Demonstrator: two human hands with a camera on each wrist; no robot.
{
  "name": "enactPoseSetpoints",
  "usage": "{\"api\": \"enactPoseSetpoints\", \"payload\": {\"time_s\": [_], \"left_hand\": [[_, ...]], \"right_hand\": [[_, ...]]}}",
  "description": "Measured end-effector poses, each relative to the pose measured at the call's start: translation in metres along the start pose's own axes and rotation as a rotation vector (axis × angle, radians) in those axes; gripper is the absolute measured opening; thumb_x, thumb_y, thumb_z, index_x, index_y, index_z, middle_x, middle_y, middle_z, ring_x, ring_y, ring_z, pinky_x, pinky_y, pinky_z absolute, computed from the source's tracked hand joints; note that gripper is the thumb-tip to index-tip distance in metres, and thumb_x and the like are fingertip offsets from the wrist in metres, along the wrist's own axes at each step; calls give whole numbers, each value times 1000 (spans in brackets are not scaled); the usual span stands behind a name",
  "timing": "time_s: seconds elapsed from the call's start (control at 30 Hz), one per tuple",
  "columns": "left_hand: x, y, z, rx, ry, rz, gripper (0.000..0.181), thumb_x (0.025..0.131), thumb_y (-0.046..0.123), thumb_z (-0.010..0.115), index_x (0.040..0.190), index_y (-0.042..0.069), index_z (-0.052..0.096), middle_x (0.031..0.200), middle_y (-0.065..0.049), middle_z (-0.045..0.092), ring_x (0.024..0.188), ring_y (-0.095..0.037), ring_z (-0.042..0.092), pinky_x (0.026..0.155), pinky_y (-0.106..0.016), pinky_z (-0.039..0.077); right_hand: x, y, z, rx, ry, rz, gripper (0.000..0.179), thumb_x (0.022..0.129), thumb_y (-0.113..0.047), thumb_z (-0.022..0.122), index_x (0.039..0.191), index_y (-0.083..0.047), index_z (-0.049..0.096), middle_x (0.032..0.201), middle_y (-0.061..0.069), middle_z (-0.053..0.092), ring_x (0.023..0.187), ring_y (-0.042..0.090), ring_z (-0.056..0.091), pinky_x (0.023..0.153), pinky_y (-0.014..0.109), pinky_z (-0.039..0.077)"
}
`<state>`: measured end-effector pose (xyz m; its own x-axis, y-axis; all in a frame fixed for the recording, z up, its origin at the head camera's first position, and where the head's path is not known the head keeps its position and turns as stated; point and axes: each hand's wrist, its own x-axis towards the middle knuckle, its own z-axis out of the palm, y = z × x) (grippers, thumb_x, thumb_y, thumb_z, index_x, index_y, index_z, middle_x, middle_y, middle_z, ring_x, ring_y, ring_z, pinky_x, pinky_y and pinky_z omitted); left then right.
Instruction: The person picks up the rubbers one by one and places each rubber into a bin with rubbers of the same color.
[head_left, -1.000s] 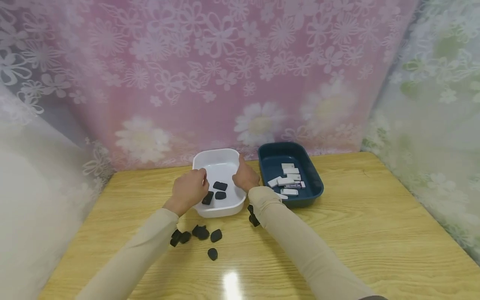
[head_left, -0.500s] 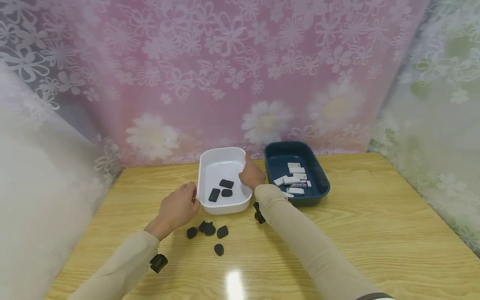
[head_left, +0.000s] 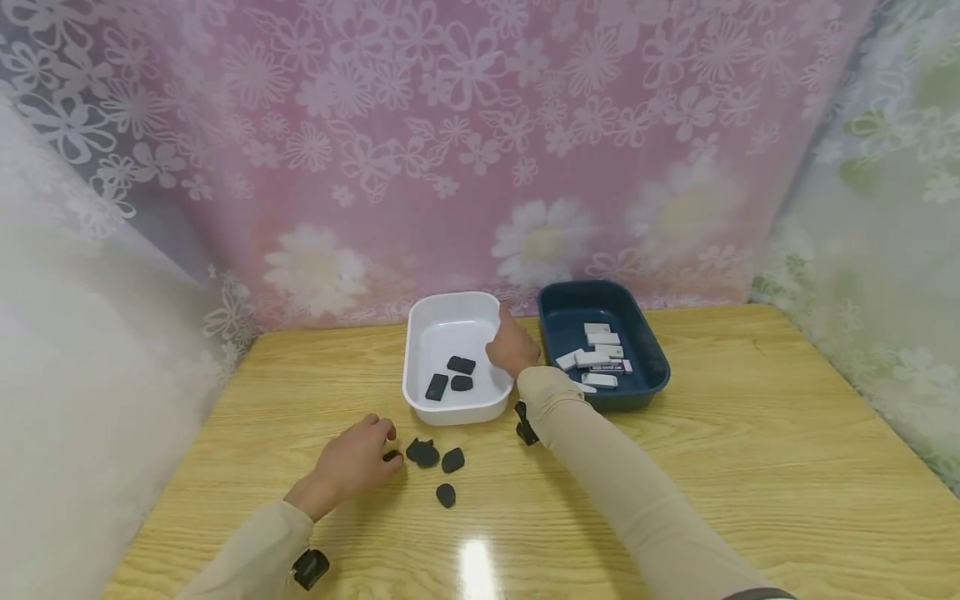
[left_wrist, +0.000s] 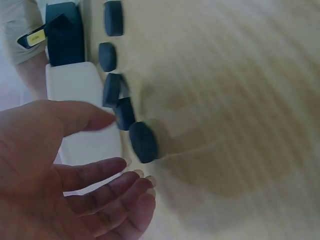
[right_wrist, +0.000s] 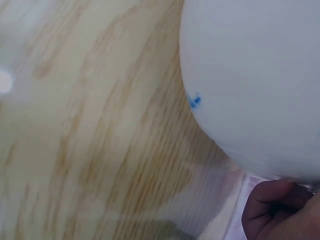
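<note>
On the wooden table [head_left: 675, 467], the right hand [head_left: 512, 352] curls over the white tray's [head_left: 420, 333] rim, seemingly steadying it, while the left hand [head_left: 352, 460], fingers loosely spread, reaches the nearest of the loose black pebbles [head_left: 452, 460] lying just before that tray.

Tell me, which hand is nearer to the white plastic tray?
Right. The right hand rests on the white plastic tray at its right rim; the left hand is apart, on the table by the black pieces.

Left hand [head_left: 352, 460] lies low, fingers [left_wrist: 100, 170] loosely spread (right hand [head_left: 512, 352] reaches forward, curled).
</note>
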<state>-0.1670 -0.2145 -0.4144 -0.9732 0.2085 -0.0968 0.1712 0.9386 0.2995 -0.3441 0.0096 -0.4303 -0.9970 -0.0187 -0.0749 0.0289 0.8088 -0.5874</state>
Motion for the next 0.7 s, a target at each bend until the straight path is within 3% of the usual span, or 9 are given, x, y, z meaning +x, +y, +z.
{"api": "enactPoseSetpoints", "payload": {"time_s": [0.17, 0.43, 0.7], "left_hand": [[-6, -2, 9, -6, 17, 3, 30, 80, 25, 76, 98, 4, 64, 89, -3, 53, 75, -16, 53, 68, -36, 48], [-7, 0, 13, -15, 96, 69, 12, 80, 10, 74, 86, 4, 65, 78, -2, 50, 65, -14, 49, 63, -34, 46], [-7, -5, 17, 18, 111, 21, 13, 79, 19, 75, 87, 9, 71, 76, 3, 53, 66, -11, 50, 60, -33, 46]], "right_hand": [[0, -1, -1, -5, -11, 7, 77, 89, -16, 60, 153, -18, 17, 131, 15, 55, 102, 33, 58, 87, 50, 45], [-1, -1, -4, -13, 6, 0, 77, 89, -15, 60, 152, -18, 17, 128, 16, 57, 99, 33, 59, 84, 50, 46], [-3, -1, -3, -4, -8, 0, 77, 89, -15, 59, 153, -17, 17, 130, 16, 55, 103, 33, 58, 86, 50, 46]]}}
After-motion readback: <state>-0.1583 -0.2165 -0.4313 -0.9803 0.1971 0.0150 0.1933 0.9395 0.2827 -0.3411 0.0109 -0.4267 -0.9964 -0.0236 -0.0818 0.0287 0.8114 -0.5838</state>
